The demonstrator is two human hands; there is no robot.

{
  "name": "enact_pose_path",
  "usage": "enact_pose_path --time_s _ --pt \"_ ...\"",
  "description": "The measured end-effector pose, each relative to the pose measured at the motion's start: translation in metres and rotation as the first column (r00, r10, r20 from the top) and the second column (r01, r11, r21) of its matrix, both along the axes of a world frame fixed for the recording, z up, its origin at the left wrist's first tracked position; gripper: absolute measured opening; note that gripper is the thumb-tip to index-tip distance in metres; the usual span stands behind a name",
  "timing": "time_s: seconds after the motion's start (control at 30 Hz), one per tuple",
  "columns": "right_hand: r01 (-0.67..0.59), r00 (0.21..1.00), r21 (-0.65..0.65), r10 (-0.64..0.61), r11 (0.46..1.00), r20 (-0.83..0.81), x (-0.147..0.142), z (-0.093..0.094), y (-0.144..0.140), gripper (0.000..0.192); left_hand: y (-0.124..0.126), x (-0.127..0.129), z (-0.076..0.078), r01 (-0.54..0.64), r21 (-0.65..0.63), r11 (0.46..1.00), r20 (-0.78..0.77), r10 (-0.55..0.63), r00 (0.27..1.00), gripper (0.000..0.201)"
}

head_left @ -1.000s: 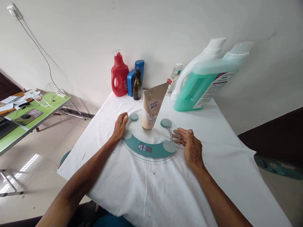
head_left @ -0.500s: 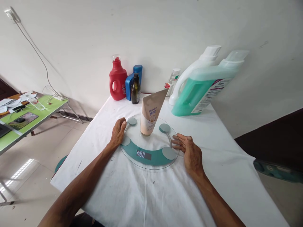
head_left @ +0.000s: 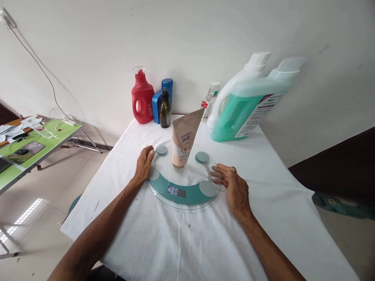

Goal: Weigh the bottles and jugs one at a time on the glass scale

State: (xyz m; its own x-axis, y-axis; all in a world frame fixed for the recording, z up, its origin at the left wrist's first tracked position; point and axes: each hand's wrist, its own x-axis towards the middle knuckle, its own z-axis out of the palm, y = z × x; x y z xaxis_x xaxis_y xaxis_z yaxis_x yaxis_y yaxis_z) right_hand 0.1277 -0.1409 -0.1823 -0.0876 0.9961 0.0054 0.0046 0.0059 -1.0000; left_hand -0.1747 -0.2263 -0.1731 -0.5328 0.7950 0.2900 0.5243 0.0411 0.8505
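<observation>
1. Left hand [head_left: 144, 166]: fingers loosely curled, tips resting on the left rim of the round glass scale [head_left: 183, 191]. Nothing is grasped; the hand only steadies the edge.
2. Right hand [head_left: 234, 187]: fingers extended and flat on the white cloth [head_left: 181, 242], tips touching the right rim of the scale. Nothing is grasped.
3. Between the hands, a beige tube [head_left: 183, 138] stands cap-down near the middle of the scale plate, between the two rear contact pads and apart from both hands.
4. The display [head_left: 174, 191], on the teal band at the near edge of the scale, is lit; its digits appear to read 80, though they are small.
5. Step in hand, as judged: a weighing, with the tube placed and the scale steadied for the reading.
6. Next move calls for lifting fingertips clear of the rim, since any pressure there could alter the reading, and avoiding the top-heavy tube.
7. Upper centre of the frame, against the wall: a red jug [head_left: 142, 97], a blue bottle [head_left: 160, 101], a dark glass bottle [head_left: 165, 110]. Upper right: a large green detergent jug [head_left: 249, 107].
</observation>
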Motion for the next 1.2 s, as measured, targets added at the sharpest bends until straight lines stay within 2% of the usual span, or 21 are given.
enact_pose_path --time_s 0.6,1.2 --pt "-0.024 1.000 -0.038 0.025 0.999 0.016 0.0018 0.0018 -0.0006 0.103 -0.0029 0.0040 0.0035 -0.002 -0.028 1.000 0.041 0.004 0.999 0.055" --pt "-0.034 0.999 -0.029 0.035 0.999 0.014 0.0029 -0.0010 -0.0001 0.100 -0.0014 0.0007 0.0001 0.011 -0.002 1.000 0.042 -0.010 0.999 0.058"
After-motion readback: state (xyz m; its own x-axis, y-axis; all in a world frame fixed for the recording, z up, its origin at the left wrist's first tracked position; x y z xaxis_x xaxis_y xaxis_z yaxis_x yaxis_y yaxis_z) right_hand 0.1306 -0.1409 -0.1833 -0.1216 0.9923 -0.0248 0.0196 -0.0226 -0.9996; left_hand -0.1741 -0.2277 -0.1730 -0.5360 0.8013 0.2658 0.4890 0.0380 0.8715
